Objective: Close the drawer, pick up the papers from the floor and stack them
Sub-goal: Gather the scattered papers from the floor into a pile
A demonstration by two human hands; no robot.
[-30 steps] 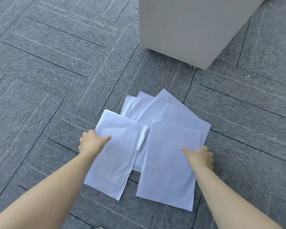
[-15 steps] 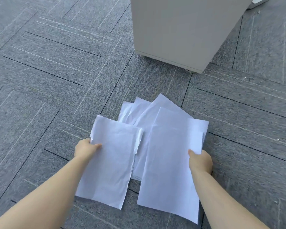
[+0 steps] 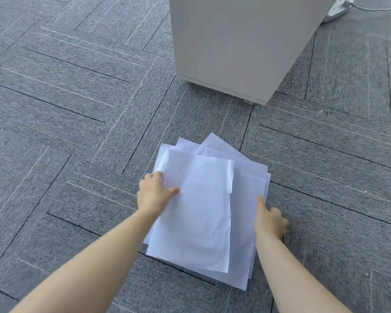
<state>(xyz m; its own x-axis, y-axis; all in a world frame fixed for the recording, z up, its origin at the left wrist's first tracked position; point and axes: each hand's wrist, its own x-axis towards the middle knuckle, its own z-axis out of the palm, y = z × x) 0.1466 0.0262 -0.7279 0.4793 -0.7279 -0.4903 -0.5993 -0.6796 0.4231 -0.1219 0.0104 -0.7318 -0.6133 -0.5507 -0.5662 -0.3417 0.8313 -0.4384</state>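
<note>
Several white papers (image 3: 203,213) lie in one loose overlapping pile on the grey carpet, corners fanned out at the far end. My left hand (image 3: 152,195) grips the left edge of the top sheet, thumb on top. My right hand (image 3: 269,220) holds the right edge of the pile, thumb on the paper and fingers curled under it. The grey drawer cabinet (image 3: 237,44) stands on the floor beyond the pile; only plain flat sides show, and no drawer front is visible.
Grey carpet tiles (image 3: 77,109) with dark seams cover the floor all around. A small caster (image 3: 248,102) shows under the cabinet's near corner. A white power strip with a cable (image 3: 338,6) lies at the top right behind the cabinet.
My left hand has slid its sheet to the right, over the sheet held by my right hand. The two side-by-side sheets now overlap as one pile. The view has tilted up slightly.
</note>
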